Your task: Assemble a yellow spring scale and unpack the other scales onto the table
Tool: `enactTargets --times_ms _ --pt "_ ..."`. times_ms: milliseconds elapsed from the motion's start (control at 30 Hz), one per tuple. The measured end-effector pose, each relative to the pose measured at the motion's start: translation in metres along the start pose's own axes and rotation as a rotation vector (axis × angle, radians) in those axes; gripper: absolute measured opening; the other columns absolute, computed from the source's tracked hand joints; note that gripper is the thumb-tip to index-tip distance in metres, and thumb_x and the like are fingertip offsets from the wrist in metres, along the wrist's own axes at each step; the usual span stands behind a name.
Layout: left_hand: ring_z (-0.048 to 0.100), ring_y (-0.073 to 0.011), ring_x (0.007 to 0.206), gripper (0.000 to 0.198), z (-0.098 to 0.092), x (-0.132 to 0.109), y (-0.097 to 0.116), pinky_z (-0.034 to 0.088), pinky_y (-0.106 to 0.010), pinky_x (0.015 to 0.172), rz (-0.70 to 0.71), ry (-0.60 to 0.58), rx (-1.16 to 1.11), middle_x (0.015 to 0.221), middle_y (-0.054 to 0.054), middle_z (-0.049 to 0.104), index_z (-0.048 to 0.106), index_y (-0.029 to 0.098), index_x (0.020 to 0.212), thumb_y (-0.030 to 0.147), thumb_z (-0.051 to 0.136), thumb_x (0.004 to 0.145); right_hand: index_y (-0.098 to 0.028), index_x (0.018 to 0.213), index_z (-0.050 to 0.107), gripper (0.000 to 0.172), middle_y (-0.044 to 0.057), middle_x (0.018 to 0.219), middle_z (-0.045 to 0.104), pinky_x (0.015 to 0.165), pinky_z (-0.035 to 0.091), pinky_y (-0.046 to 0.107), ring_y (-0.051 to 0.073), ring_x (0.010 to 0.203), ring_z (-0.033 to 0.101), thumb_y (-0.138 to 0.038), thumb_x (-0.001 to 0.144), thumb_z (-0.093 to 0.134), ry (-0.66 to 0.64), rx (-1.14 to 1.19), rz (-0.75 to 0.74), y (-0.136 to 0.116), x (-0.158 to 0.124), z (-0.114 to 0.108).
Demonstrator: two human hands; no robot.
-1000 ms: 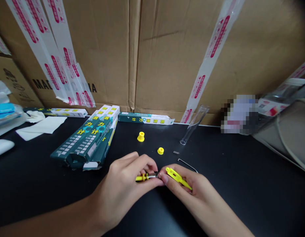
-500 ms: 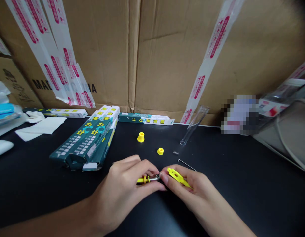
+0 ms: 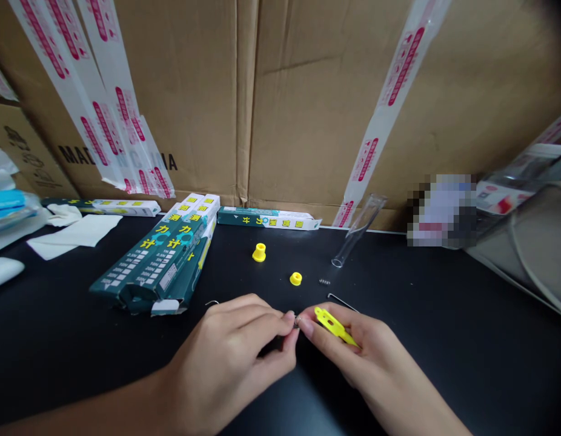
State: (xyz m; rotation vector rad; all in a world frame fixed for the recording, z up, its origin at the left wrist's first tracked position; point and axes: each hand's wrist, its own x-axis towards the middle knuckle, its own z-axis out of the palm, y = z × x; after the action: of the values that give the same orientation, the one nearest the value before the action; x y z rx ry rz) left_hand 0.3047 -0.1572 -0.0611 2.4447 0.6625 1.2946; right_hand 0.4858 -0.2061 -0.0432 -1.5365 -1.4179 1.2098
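Your left hand (image 3: pixel 223 363) narrowly pinches a small metal part (image 3: pixel 297 321), apparently to keep it steady just beside the yellow plastic piece (image 3: pixel 334 325) that your right hand (image 3: pixel 375 357) grips between fingers and thumb.

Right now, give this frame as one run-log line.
left hand: fingertips at small metal part | right hand: holds yellow plastic piece | nearby: yellow cap, small spring, hex key
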Motion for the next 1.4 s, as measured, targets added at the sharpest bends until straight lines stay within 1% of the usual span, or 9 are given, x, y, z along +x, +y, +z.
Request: enactTargets --times_ms 133,267,433,533,667,833,1000,1167,1400 --pt "0.068 -0.0128 0.066 0.015 -0.0016 0.0013 0.0005 0.057 -0.023 0.066 -0.045 -0.023 0.000 0.075 0.000 0.075 0.071 0.015 0.079 0.003 0.065 0.086 -0.019 0.085 0.068 0.036 0.001 0.080 0.059 0.064 0.042 0.022 0.016 0.073 0.051 -0.054 0.089 0.060 0.001 0.017 0.017 -0.0017 -0.0014 0.0003" --pt "0.067 -0.0131 0.063 0.015 -0.0015 0.0002 0.0014 0.057 -0.023 0.064 -0.063 -0.015 0.002 0.073 0.000 0.075 0.072 0.016 0.077 0.004 0.066 0.085 -0.020 0.079 0.066 0.037 0.000 0.076 0.057 0.060 0.039 0.023 0.015 0.069 0.047 -0.055 0.088 0.061 -0.007 0.006 0.017 -0.0030 -0.0005 0.0013" --pt "0.069 -0.0128 0.064 0.015 -0.0015 0.0020 0.0024 0.057 -0.021 0.065 -0.067 0.018 0.000 0.076 -0.001 0.076 0.073 0.016 0.079 0.002 0.068 0.081 -0.020 0.072 0.060 0.044 -0.007 0.057 0.033 0.045 0.024 0.024 0.010 0.050 0.022 -0.061 0.087 0.061 -0.005 0.039 0.019 -0.0012 0.0018 0.0002" --pt "0.070 -0.0113 0.066 0.017 -0.0023 0.0048 0.0030 0.056 -0.019 0.066 -0.109 0.042 0.002 0.077 0.001 0.075 0.075 0.017 0.087 0.003 0.070 0.079 -0.020 0.076 0.056 0.045 -0.010 0.055 0.021 0.043 0.014 0.026 0.010 0.050 0.013 -0.063 0.090 0.058 -0.056 0.088 0.051 0.0010 0.0017 -0.0020" --pt "0.071 -0.0102 0.069 0.024 -0.0019 0.0067 0.0031 0.056 -0.016 0.069 -0.174 0.075 -0.006 0.080 0.002 0.076 0.076 0.019 0.097 0.004 0.074 0.077 -0.021 0.073 0.047 0.046 -0.009 0.060 0.020 0.044 0.012 0.026 0.010 0.052 0.013 -0.063 0.090 0.059 -0.106 0.189 0.125 0.0000 0.0016 -0.0035" --pt "0.070 -0.0110 0.067 0.018 -0.0021 0.0067 0.0029 0.056 -0.018 0.065 -0.158 0.055 -0.075 0.077 0.002 0.076 0.077 0.019 0.087 0.003 0.072 0.079 -0.022 0.070 0.041 0.049 -0.009 0.062 0.018 0.045 0.011 0.026 0.010 0.053 0.010 -0.064 0.090 0.059 -0.107 0.247 0.133 -0.0038 0.0020 -0.0029" --pt "0.069 -0.0097 0.065 0.020 -0.0046 0.0071 0.0027 0.055 -0.016 0.063 -0.150 0.054 -0.084 0.076 0.003 0.075 0.075 0.019 0.087 0.001 0.073 0.077 -0.022 0.072 0.043 0.049 -0.010 0.061 0.018 0.044 0.011 0.026 0.009 0.052 0.011 -0.064 0.090 0.059 -0.125 0.238 0.128 -0.0050 0.0017 -0.0027" --pt "0.070 -0.0097 0.071 0.022 -0.0049 0.0060 0.0026 0.055 -0.016 0.070 -0.149 0.027 -0.054 0.083 0.005 0.075 0.072 0.022 0.094 0.004 0.072 0.081 -0.020 0.078 0.052 0.046 -0.010 0.059 0.022 0.045 0.012 0.026 0.009 0.051 0.014 -0.064 0.090 0.058 -0.111 0.210 0.107 -0.0040 0.0016 -0.0024" --pt "0.069 -0.0080 0.070 0.021 -0.0043 0.0065 0.0016 0.053 -0.014 0.070 -0.177 0.024 -0.017 0.079 0.006 0.072 0.071 0.021 0.090 0.003 0.073 0.079 -0.020 0.076 0.052 0.046 -0.010 0.059 0.020 0.046 0.011 0.027 0.009 0.052 0.013 -0.064 0.089 0.060 -0.089 0.199 0.119 -0.0072 0.0006 -0.0021"
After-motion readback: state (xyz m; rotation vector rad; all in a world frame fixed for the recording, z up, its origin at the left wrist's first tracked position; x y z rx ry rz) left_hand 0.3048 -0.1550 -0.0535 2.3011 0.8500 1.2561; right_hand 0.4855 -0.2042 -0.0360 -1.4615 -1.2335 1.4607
